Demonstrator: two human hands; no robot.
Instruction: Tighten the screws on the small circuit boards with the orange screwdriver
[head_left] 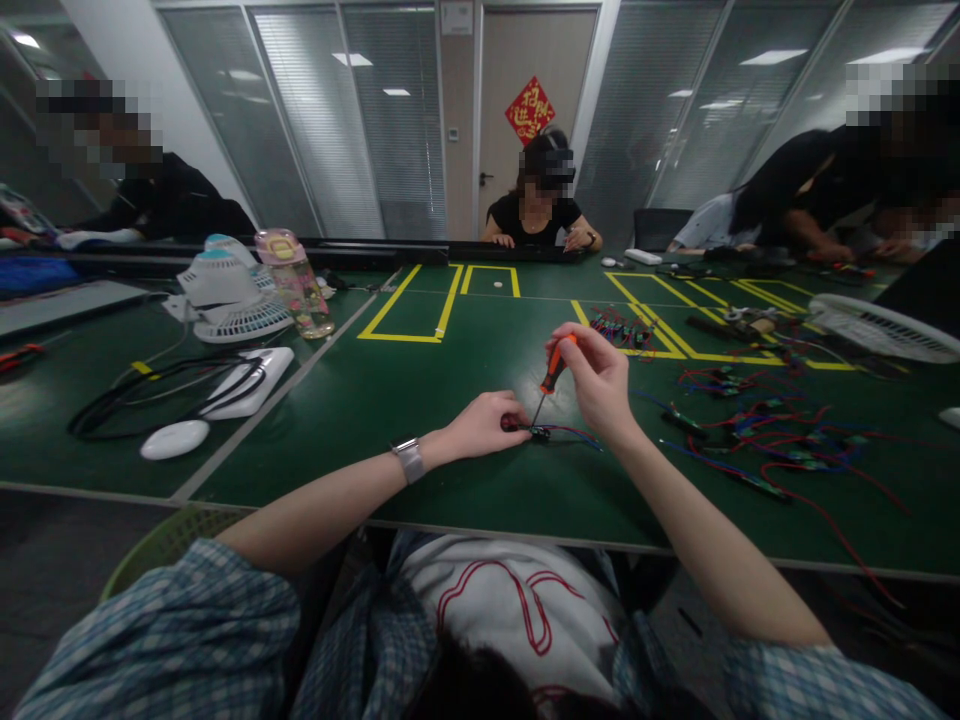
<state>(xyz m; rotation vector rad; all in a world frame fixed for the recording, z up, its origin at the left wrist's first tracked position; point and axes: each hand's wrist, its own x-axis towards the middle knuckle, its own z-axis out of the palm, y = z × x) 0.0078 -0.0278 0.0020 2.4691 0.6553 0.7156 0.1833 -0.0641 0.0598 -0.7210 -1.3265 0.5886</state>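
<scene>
A small, narrow green circuit board (541,434) with thin red and blue wires (577,435) was laid on the dark green desk (420,385), near its front edge and between the two hands. At the far left, a smooth white oval object (175,439) was seen beside a looped black cable (97,408), part of which was draped over a flat white plastic piece (259,378). Behind these, a white and turquoise plastic fan (225,300) was placed just beside a clear bottle with a pink lid (298,290). Farther right, a silver wristwatch (409,460) was worn above the left grip (491,424), whose fingers were closed on the board's left end. An orange and black screwdriver (556,366) was clamped, tilted, in the fingers of the right grip (600,375), its thin shaft pointed down at the board; whether the tip was touching could not be told. On the right, many wired green circuit boards (757,428) were scattered, their red and blue wires tangled.
</scene>
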